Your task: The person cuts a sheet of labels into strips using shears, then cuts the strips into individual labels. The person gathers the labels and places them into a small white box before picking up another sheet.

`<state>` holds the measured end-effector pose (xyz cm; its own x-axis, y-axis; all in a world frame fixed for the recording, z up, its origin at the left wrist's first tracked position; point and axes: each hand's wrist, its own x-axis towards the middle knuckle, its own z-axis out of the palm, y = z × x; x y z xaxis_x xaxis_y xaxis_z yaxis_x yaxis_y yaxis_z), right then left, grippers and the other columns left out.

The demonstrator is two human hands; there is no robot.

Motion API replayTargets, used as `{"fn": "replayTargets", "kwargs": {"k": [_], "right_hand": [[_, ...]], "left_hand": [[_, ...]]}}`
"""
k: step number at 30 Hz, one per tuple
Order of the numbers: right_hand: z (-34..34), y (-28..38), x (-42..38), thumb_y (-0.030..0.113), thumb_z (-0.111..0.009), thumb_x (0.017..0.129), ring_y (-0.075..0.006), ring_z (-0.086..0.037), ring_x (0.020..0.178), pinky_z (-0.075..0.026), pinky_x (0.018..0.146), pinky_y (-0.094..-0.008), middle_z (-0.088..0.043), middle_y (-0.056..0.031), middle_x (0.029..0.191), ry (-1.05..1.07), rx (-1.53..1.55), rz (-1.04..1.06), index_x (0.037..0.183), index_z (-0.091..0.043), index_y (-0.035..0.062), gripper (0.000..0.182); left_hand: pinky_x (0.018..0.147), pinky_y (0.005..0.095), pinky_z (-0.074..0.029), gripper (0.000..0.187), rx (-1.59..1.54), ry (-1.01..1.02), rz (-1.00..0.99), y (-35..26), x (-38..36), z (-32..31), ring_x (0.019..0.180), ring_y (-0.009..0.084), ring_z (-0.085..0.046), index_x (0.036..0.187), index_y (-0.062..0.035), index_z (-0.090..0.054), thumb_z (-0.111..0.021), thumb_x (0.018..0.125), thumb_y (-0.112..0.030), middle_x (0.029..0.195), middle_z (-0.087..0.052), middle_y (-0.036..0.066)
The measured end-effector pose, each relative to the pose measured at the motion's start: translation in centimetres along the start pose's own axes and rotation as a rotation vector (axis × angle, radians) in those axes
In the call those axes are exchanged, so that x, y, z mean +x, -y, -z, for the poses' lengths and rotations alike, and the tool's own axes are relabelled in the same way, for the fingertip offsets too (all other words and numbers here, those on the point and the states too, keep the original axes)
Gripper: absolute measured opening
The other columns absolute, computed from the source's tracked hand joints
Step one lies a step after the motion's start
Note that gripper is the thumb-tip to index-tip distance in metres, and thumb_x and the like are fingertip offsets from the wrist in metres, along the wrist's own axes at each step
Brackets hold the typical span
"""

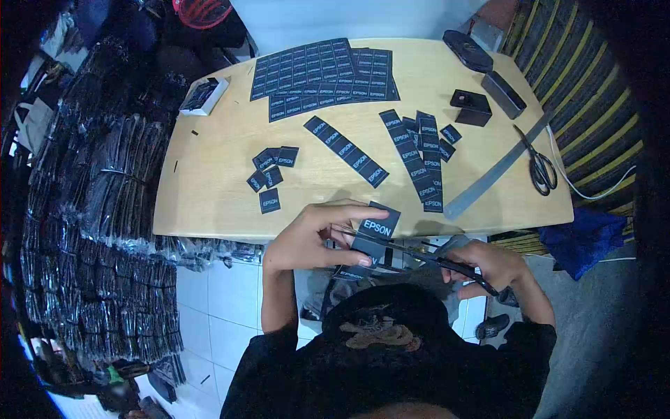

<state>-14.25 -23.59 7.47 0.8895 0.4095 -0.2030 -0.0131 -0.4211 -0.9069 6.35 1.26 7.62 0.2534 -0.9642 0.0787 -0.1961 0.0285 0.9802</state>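
Note:
My left hand [303, 239] is closed on a strip of black labels [377, 225] printed EPSON in white, thumb and fingers pinching its left side just past the table's front edge. A pair of black-handled scissors [447, 262] is gripped in my right hand [501, 267]. Its blades point left and lie across the strip between two labels; whether they have cut in is hard to make out. Single cut labels [269, 200] lie in a loose group beyond my left hand. Further strips, one alone [347, 151] and several overlapping [412, 157], rest on the wooden table [223, 167].
Uncut label sheets [314, 70] are stacked at the far side. To the right are a steel ruler [495, 171], other scissors [541, 171], black boxes [472, 108] and a dark case [467, 50]. A small white box [204, 96] sits at left, near piled plastic-wrapped bundles [115, 174].

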Motion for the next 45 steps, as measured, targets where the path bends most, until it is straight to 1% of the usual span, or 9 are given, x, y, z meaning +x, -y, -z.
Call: {"fn": "replayTargets", "kwargs": {"k": [6, 9, 18, 20, 27, 32, 38, 43, 45], "right_hand": [[0.0, -0.1, 0.0, 0.032, -0.076, 0.074, -0.0187, -0.056, 0.058, -0.042, 0.053, -0.0331, -0.056, -0.0064, 0.065, 0.007, 0.005, 0.007, 0.086, -0.058, 0.0032, 0.036], [0.0, -0.1, 0.0, 0.031, -0.076, 0.074, -0.0188, -0.055, 0.058, -0.042, 0.053, -0.0329, -0.056, -0.0066, 0.065, 0.020, 0.029, -0.015, 0.086, -0.057, 0.0033, 0.035], [-0.2, -0.2, 0.1, 0.029, -0.076, 0.074, -0.0188, -0.055, 0.057, -0.041, 0.052, -0.0328, -0.056, -0.0059, 0.063, -0.021, -0.012, 0.023, 0.084, -0.058, 0.0026, 0.034], [-0.1, -0.1, 0.2, 0.029, -0.076, 0.075, -0.0182, -0.055, 0.056, -0.041, 0.052, -0.0328, -0.055, -0.0058, 0.062, -0.002, 0.041, 0.002, 0.082, -0.058, 0.0031, 0.032], [-0.5, -0.8, 0.1, 0.026, -0.074, 0.077, -0.0185, -0.054, 0.052, -0.039, 0.049, -0.0328, -0.054, -0.0059, 0.059, -0.046, 0.011, 0.015, 0.077, -0.057, 0.0040, 0.028], [-0.6, -1.0, -0.1, 0.023, -0.077, 0.072, -0.0148, -0.055, 0.055, -0.040, 0.050, -0.0308, -0.057, -0.0057, 0.062, -0.083, -0.055, -0.035, 0.072, -0.057, 0.0031, 0.028], [-0.9, -0.8, -1.6, 0.026, -0.078, 0.071, -0.0124, -0.050, 0.051, -0.038, 0.048, -0.0290, -0.052, -0.0034, 0.055, -0.174, -0.057, -0.152, 0.071, -0.058, 0.0034, 0.030], [-3.1, -3.6, -4.2, 0.027, -0.079, 0.072, -0.0096, -0.045, 0.051, -0.038, 0.048, -0.0288, -0.050, -0.0035, 0.054, -0.316, 0.015, -0.202, 0.070, -0.058, 0.0030, 0.032], [-3.9, -4.3, -4.6, 0.028, -0.078, 0.072, -0.0089, -0.048, 0.053, -0.038, 0.049, -0.0263, -0.055, -0.0019, 0.058, -0.385, 0.079, -0.286, 0.071, -0.059, 0.0025, 0.031]], "left_hand": [[0.053, 0.0166, -0.042, 0.061, -0.005, 0.012, 0.004, 0.2, -0.1, 0.1, 0.068, 0.0028, -0.058, 0.122, -0.0112, -0.058, -0.080, 0.065, -0.007, 0.103, -0.066, 0.007], [0.065, 0.0211, -0.054, 0.063, 0.020, 0.010, 0.037, -0.4, 0.1, 0.1, 0.086, 0.0120, -0.064, 0.119, -0.0064, -0.059, -0.083, 0.060, -0.003, 0.110, -0.063, 0.010], [0.054, 0.0172, -0.045, 0.062, 0.038, 0.026, -0.048, 0.1, 0.1, 0.1, 0.069, 0.0035, -0.058, 0.122, -0.0130, -0.058, -0.081, 0.065, -0.009, 0.115, -0.061, 0.009], [0.066, 0.0205, -0.053, 0.062, 0.032, 0.011, 0.036, 0.1, 0.1, 0.1, 0.089, 0.0113, -0.062, 0.118, -0.0066, -0.060, -0.083, 0.060, -0.004, 0.110, -0.063, 0.010], [0.058, 0.0179, -0.050, 0.063, -0.046, 0.010, 0.081, -0.2, 0.0, 0.2, 0.078, 0.0065, -0.061, 0.119, -0.0053, -0.059, -0.082, 0.060, -0.001, 0.108, -0.064, 0.009], [0.047, 0.0182, -0.036, 0.065, -0.002, -0.005, 0.019, 0.0, 0.2, 0.1, 0.058, 0.0010, -0.044, 0.120, -0.0054, -0.059, -0.083, 0.060, 0.000, 0.087, -0.064, 0.000], [0.050, 0.0177, -0.036, 0.062, 0.012, -0.077, 0.050, 0.8, 0.2, 1.0, 0.064, 0.0010, -0.055, 0.122, -0.0114, -0.059, -0.080, 0.065, -0.005, 0.068, -0.062, -0.003], [0.062, 0.0254, -0.050, 0.072, 0.513, -0.394, 0.196, 5.7, 0.4, 5.5, 0.064, 0.0141, -0.057, 0.126, -0.0133, -0.054, -0.082, 0.060, -0.006, 0.093, -0.059, 0.011], [0.059, 0.0283, -0.052, 0.096, 0.532, -0.457, 0.249, 6.0, -0.7, 7.0, 0.064, 0.0174, -0.058, 0.140, -0.0183, -0.034, -0.081, 0.058, -0.002, 0.112, -0.052, 0.020]]}}
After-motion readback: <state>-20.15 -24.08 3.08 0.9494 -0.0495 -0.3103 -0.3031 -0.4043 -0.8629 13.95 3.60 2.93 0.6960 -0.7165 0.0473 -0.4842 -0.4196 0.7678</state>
